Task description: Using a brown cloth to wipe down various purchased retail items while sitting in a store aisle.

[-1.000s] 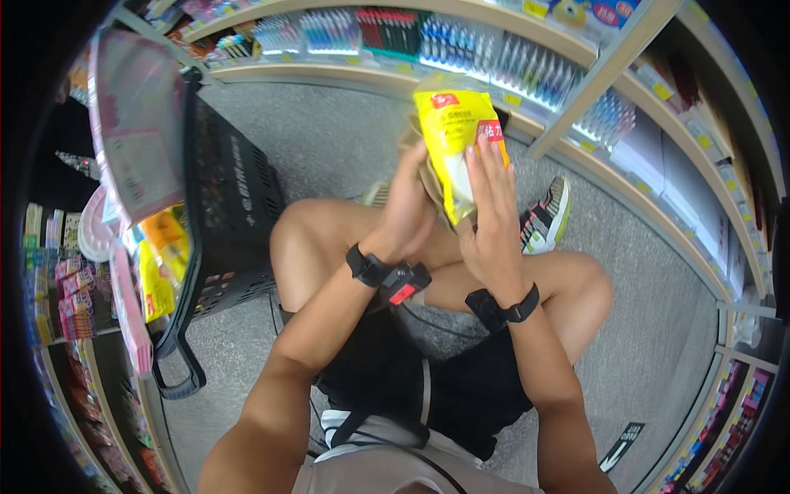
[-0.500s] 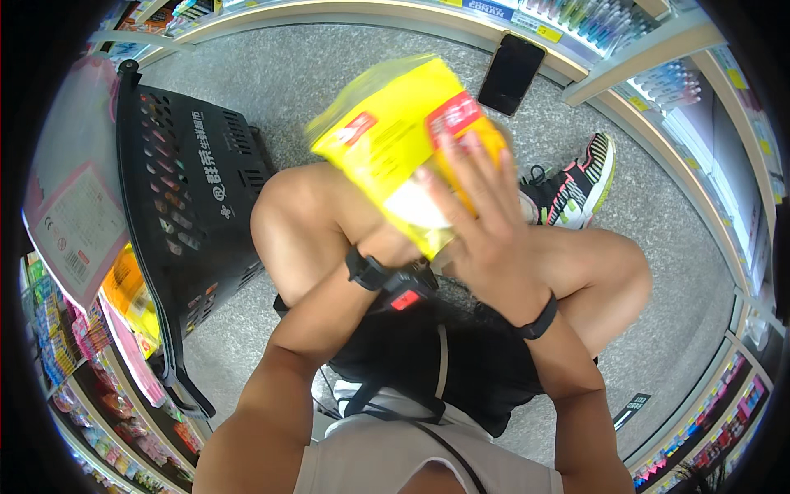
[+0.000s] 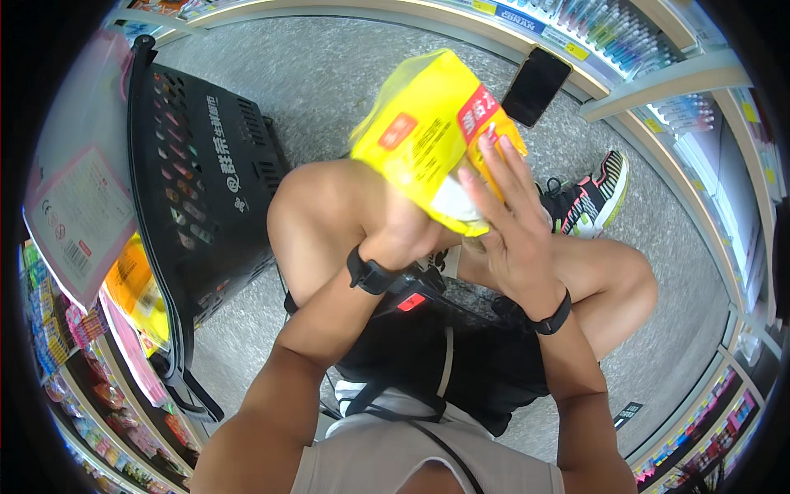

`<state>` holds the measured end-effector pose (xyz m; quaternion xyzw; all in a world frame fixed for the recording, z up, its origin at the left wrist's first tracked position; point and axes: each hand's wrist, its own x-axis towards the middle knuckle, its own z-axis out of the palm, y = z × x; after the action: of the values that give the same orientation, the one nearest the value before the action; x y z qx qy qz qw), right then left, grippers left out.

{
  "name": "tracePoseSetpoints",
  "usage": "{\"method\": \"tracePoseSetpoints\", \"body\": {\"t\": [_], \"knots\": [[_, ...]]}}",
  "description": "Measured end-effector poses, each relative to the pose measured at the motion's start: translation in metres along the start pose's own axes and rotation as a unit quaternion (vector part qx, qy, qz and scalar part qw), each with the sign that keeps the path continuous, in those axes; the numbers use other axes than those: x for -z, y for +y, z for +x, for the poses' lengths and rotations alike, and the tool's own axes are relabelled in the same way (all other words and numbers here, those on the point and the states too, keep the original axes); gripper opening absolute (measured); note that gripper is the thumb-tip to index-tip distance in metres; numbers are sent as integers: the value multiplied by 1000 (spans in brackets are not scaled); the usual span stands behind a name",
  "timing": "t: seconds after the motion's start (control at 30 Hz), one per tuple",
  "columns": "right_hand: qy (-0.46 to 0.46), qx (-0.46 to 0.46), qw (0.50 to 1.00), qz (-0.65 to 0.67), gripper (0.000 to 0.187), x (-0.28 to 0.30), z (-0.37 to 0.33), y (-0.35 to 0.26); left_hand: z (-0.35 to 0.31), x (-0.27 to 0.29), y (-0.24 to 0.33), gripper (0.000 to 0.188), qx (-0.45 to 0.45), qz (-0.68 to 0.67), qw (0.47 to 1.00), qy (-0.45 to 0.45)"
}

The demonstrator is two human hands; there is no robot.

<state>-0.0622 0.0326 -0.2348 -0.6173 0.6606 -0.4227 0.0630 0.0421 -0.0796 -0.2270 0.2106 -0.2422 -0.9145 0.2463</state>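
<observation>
One yellow pack point(image 3: 440, 140), turned more face-on than a second ago, so its front shows, sits between right hand point(image 3: 520, 226), grasping its side, and left hand point(image 3: 405, 235), at its lower edge, hold indiscernible.

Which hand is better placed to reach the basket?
Probably the left hand: it is nearer the basket, while the right hand rests on the right side of the packet.
</observation>
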Motion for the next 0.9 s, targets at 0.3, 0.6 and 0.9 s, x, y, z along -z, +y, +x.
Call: {"method": "tracePoseSetpoints", "body": {"t": [0.3,0.6,0.9], "knots": [[34,-73,984,159,62,30,-8,16,2,-5,-11,52,66,-51,995,-47],[33,-343,879,330,36,38,-11,18,-4,-10,-12,59,116,59,991,-19],[35,-369,868,330,28,54,-7,18,2,-11,4,56,-13,57,997,56]]}}
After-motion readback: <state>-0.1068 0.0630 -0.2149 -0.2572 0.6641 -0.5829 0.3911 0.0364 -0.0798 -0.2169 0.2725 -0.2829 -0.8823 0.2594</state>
